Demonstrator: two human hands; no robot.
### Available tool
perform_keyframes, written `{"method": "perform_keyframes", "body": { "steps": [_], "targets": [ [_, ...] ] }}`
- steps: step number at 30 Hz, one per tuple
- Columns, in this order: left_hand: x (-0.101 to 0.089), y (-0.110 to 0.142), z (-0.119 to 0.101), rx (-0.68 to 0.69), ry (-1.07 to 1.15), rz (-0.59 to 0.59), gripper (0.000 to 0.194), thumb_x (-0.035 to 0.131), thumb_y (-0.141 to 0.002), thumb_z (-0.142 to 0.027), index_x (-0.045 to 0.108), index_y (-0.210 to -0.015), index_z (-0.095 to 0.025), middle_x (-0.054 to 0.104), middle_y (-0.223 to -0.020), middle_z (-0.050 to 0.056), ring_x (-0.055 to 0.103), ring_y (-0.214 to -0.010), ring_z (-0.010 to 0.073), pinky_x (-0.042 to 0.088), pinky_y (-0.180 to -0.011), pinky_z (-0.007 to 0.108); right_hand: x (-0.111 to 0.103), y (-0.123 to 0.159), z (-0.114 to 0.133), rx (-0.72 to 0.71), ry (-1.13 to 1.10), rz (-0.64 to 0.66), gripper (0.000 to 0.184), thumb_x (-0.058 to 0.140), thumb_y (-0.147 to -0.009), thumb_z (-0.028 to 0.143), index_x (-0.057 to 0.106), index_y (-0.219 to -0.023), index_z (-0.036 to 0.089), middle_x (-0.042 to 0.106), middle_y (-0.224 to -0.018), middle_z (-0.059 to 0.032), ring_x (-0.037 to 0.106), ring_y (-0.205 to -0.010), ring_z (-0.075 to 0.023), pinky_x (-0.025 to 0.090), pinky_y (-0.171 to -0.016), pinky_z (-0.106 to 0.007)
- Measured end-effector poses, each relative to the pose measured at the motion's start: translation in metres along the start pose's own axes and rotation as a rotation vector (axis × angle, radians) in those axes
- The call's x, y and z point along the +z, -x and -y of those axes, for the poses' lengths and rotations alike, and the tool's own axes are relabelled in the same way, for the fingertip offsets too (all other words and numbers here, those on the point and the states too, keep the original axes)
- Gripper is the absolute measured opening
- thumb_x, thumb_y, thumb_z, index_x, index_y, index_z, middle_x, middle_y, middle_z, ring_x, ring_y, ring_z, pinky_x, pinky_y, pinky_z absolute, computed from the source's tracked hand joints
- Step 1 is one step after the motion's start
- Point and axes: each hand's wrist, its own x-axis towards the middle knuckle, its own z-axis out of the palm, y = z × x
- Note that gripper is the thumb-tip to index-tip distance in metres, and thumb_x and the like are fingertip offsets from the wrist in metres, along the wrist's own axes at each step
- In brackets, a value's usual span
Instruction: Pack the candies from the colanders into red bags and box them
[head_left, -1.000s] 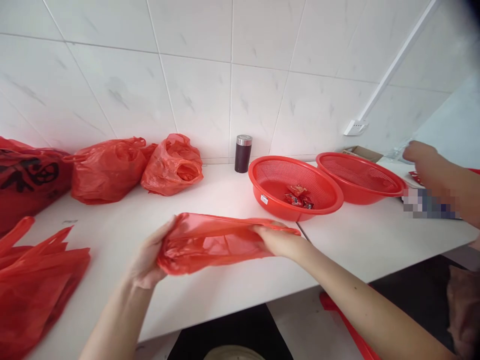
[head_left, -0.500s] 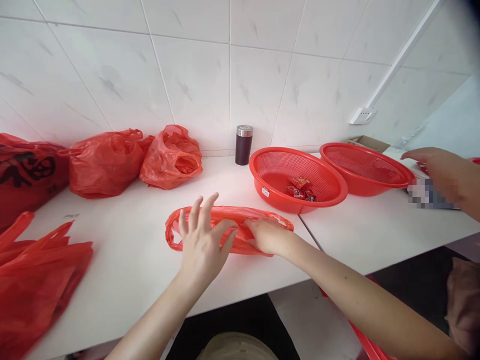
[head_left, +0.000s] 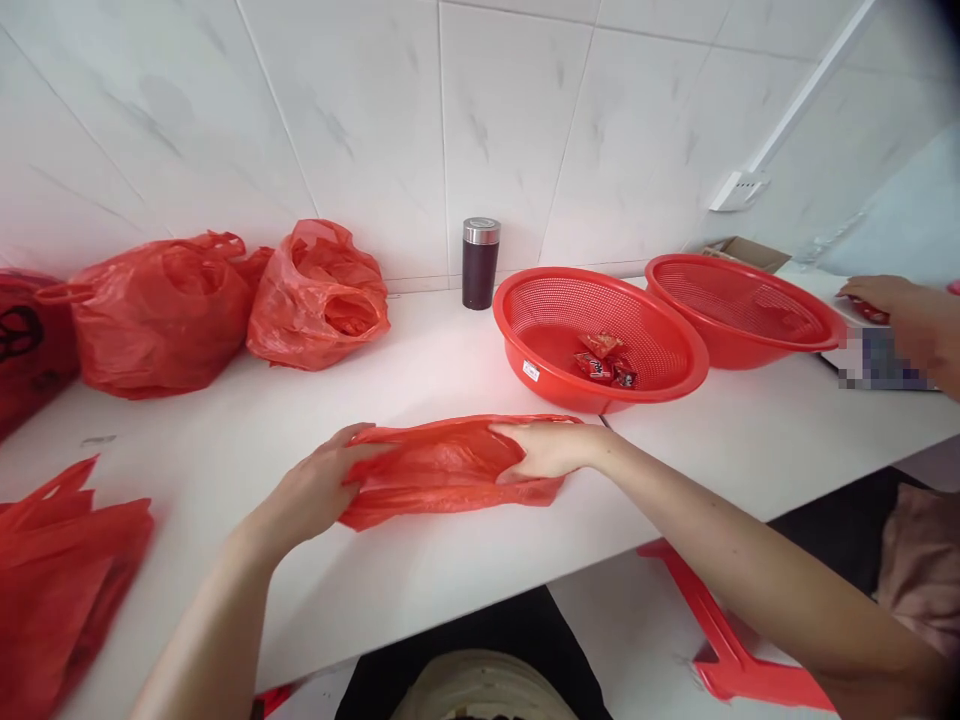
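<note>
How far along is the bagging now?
Looks done: bulging red bags stand by the wall. In hand: the left hand and right hand spread an open bag, no packets visible inside. Apparently left: packets in the nearer basket, flat bags at left.

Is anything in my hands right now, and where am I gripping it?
Yes, a red plastic bag: left hand and right hand hold its opening at opposite ends.
</note>
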Motion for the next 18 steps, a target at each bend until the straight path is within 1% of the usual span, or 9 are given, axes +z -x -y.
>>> {"method": "perform_keyframes", "body": {
  "steps": [3, 5, 8, 10, 11, 13, 15, 16, 18],
  "targets": [
    [-0.004, 0.001, -0.007, 0.072, 0.106, 0.045, 0.048, 0.043, -0.088, -0.031, 0.053, -0.133, -0.043, 0.031, -0.154, -0.004, 0.058, -0.117, 0.0266, 0.055, -0.083, 0.032, -0.002, 0.02, 0.01, -0.171, -0.089, 0.022, 0.082, 0.059, -0.078, 0.06, 0.032, -0.149, 0.031, 0.054, -0.137, -0.008, 0.055, -0.119, -0.0284, 0.047, -0.087, -0.035],
    [-0.004, -0.003, -0.011, 0.081, 0.13, 0.003, 0.045, 0.046, -0.088, -0.043, 0.053, -0.133, -0.044, 0.032, -0.154, -0.005, 0.056, -0.121, 0.0281, 0.054, -0.088, 0.034, -0.009, 0.039, 0.02, -0.302, -0.176, -0.02, 0.075, 0.058, -0.082, 0.056, 0.034, -0.148, 0.03, 0.056, -0.134, -0.0082, 0.058, -0.116, -0.0252, 0.048, -0.089, -0.034],
    [0.0, -0.01, -0.015, 0.123, 0.145, -0.032, 0.048, 0.051, -0.085, -0.05, 0.052, -0.133, -0.043, 0.039, -0.151, -0.004, 0.051, -0.126, 0.0295, 0.049, -0.098, 0.036, -0.038, 0.058, 0.021, -0.451, -0.329, -0.162, 0.059, 0.057, -0.087, 0.049, 0.044, -0.141, 0.031, 0.06, -0.129, -0.0059, 0.062, -0.108, -0.0189, 0.049, -0.089, -0.031],
    [0.003, -0.014, -0.016, 0.148, 0.166, -0.003, 0.051, 0.052, -0.086, -0.05, 0.048, -0.136, -0.042, 0.042, -0.149, -0.004, 0.049, -0.128, 0.0291, 0.045, -0.102, 0.037, -0.069, 0.056, 0.0, -0.477, -0.375, -0.321, 0.052, 0.058, -0.087, 0.045, 0.049, -0.136, 0.03, 0.061, -0.127, -0.0045, 0.061, -0.107, -0.0172, 0.048, -0.091, -0.032],
    [0.003, -0.015, -0.017, 0.154, 0.179, 0.023, 0.052, 0.052, -0.086, -0.05, 0.046, -0.138, -0.042, 0.043, -0.148, -0.004, 0.048, -0.129, 0.0285, 0.044, -0.104, 0.036, -0.084, 0.049, -0.017, -0.426, -0.348, -0.428, 0.052, 0.059, -0.087, 0.045, 0.048, -0.136, 0.031, 0.06, -0.128, -0.0046, 0.059, -0.111, -0.0186, 0.047, -0.094, -0.034],
    [0.001, -0.016, -0.019, 0.141, 0.197, 0.061, 0.053, 0.052, -0.087, -0.051, 0.044, -0.138, -0.042, 0.044, -0.147, -0.005, 0.048, -0.129, 0.0271, 0.044, -0.105, 0.036, -0.111, 0.03, -0.061, -0.22, -0.184, -0.585, 0.064, 0.063, -0.082, 0.05, 0.043, -0.14, 0.033, 0.051, -0.138, -0.0053, 0.051, -0.124, -0.0249, 0.042, -0.101, -0.04],
    [-0.005, -0.017, -0.021, 0.113, 0.197, 0.062, 0.053, 0.053, -0.085, -0.053, 0.046, -0.136, -0.042, 0.046, -0.146, -0.006, 0.048, -0.129, 0.0272, 0.044, -0.104, 0.035, -0.127, 0.006, -0.108, 0.044, -0.002, -0.478, 0.092, 0.072, -0.07, 0.055, 0.032, -0.148, 0.031, 0.034, -0.152, -0.0078, 0.036, -0.135, -0.0337, 0.035, -0.108, -0.046],
    [-0.008, -0.019, -0.022, 0.1, 0.198, 0.05, 0.053, 0.055, -0.084, -0.054, 0.048, -0.135, -0.042, 0.047, -0.145, -0.006, 0.049, -0.129, 0.0276, 0.045, -0.104, 0.034, -0.129, -0.005, -0.128, 0.176, 0.054, -0.385, 0.107, 0.076, -0.063, 0.058, 0.023, -0.152, 0.03, 0.027, -0.155, -0.01, 0.031, -0.137, -0.0377, 0.034, -0.108, -0.049],
    [-0.013, -0.023, -0.024, 0.072, 0.219, 0.036, 0.055, 0.057, -0.082, -0.056, 0.05, -0.134, -0.04, 0.049, -0.144, -0.006, 0.05, -0.128, 0.0286, 0.047, -0.101, 0.032, -0.127, -0.023, -0.157, 0.355, 0.102, -0.246, 0.124, 0.079, -0.055, 0.064, 0.011, -0.154, 0.031, 0.015, -0.158, -0.0133, 0.025, -0.139, -0.0432, 0.035, -0.105, -0.054]
  ]
}}
